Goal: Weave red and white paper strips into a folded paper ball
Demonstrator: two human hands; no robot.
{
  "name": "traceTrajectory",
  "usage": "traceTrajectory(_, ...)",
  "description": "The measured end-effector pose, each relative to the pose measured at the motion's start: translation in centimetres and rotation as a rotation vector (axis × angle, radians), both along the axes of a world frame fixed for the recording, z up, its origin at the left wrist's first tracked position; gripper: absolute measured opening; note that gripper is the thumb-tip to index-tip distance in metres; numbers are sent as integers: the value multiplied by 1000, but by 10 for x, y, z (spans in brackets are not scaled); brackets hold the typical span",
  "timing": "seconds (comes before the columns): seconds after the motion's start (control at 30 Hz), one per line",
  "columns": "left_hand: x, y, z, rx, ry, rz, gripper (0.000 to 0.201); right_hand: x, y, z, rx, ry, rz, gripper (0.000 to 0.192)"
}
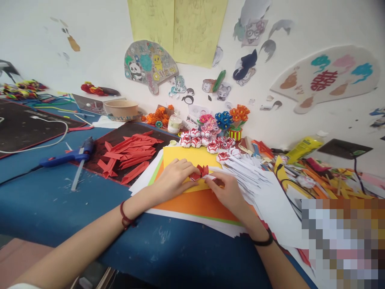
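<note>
My left hand (174, 176) and my right hand (227, 192) meet over a stack of yellow and orange paper sheets (198, 202) on the blue table (60, 200). Between the fingertips of both hands is a small folded red-and-white paper piece (201, 172), pinched from both sides. A white folded strip (218, 178) runs from it under my right fingers. Behind it lies a row of finished red-and-white paper flowers (207, 143). A heap of folded white paper pieces (249, 172) sits just right of my right hand.
A pile of red folded paper strips (129, 154) lies on a dark mat to the left, beside a blue glue gun (67, 156). A glue bottle (174, 123), paper bowl (121, 108), paper flower pot (235, 122) and yellow bottle (302, 149) stand near the wall. Paper clutter fills the right.
</note>
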State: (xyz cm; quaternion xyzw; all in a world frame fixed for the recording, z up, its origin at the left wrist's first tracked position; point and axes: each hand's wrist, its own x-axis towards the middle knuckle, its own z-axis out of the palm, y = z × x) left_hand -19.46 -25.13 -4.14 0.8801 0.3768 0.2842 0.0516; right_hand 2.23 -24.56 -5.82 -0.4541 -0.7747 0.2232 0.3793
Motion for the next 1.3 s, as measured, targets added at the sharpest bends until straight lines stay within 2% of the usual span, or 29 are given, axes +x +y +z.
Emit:
traceTrajectory(0.23,7,-6,-5,227,214,15,22,2,1,-4,186,-102,-96,19)
traceTrajectory(0.5,12,-5,-13,283,265,4,27,5,3,-12,298,-238,20,25)
traceTrajectory(0.73,12,-6,-12,372,310,-74,22,4,0,-17,414,-383,20,37)
traceTrajectory(0.9,12,-7,-12,385,312,-95,23,2,0,-16,367,-356,12,35)
traceTrajectory(1.07,11,-7,-14,324,288,-5,26,2,1,-15,301,-171,-46,22)
traceTrajectory(1.3,10,-8,-11,392,298,-103,25,2,-1,-14,365,-218,-57,22)
